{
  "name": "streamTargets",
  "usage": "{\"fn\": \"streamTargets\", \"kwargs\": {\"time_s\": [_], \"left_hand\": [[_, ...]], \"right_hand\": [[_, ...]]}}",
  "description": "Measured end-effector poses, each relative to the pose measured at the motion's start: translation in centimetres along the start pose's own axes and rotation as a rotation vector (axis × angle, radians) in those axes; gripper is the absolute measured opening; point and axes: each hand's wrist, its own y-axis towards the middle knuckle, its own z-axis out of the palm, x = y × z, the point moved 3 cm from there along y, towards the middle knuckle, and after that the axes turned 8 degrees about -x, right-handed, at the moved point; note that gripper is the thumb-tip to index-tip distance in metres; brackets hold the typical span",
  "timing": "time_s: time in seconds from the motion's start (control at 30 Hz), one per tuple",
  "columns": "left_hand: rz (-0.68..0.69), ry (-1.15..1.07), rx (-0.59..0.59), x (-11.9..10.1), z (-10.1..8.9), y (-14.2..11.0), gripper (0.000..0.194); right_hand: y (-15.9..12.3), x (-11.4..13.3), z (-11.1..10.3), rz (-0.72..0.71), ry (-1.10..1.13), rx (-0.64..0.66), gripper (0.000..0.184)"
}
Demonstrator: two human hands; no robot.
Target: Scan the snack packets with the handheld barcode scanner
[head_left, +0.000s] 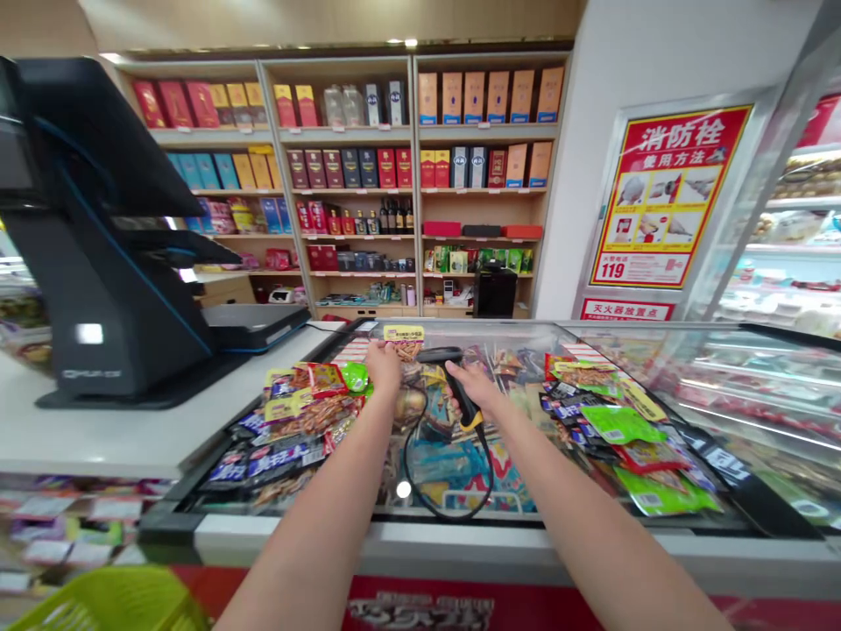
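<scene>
Green plastic basket (111, 603), left hand (383, 366) pinching foil packet (407, 349), right hand (478, 387) clenching black scanner (437, 355).

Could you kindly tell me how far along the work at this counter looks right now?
Done: nothing shows clearly, since the snack packets heaped on both sides of the glass freezer lid carry no visible finished mark. In hand: the left hand holds a yellow-tagged packet, and the right hand holds a black-and-yellow barcode scanner. Left: both heaps remain on the lid.

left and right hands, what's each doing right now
Left hand: closed, holding a snack packet.
Right hand: closed, holding a corded barcode scanner.
</scene>
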Motion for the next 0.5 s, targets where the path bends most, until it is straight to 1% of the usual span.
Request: {"fn": "streamTargets", "kwargs": {"time_s": [0.17, 0.27, 0.37, 0.43, 0.5], "left_hand": [[0.03, 0.108, -0.071, 2.6, -6.1, 5.0, 0.016], [0.038, 0.201, -0.097, 4.5, -8.8, 6.9, 0.018], [0.03, 0.254, -0.094, 6.2, -10.1, 7.9, 0.025], [0.042, 0.257, -0.102, 6.8, -10.5, 8.1, 0.035], [0.106, 0.242, -0.126, 6.8, -10.5, 8.1, 0.04]], "right_hand": [[1.0, -0.3, 6.6, 0.002, -0.001, 0.133, 0.03], [1.4, -1.0, 9.7, 0.011, 0.002, 0.183, 0.028], [1.6, -1.7, 11.6, 0.012, -0.023, 0.219, 0.028], [1.7, -1.9, 12.2, 0.012, -0.043, 0.236, 0.029], [1.7, -1.9, 12.2, 0.011, -0.05, 0.235, 0.029]]}}
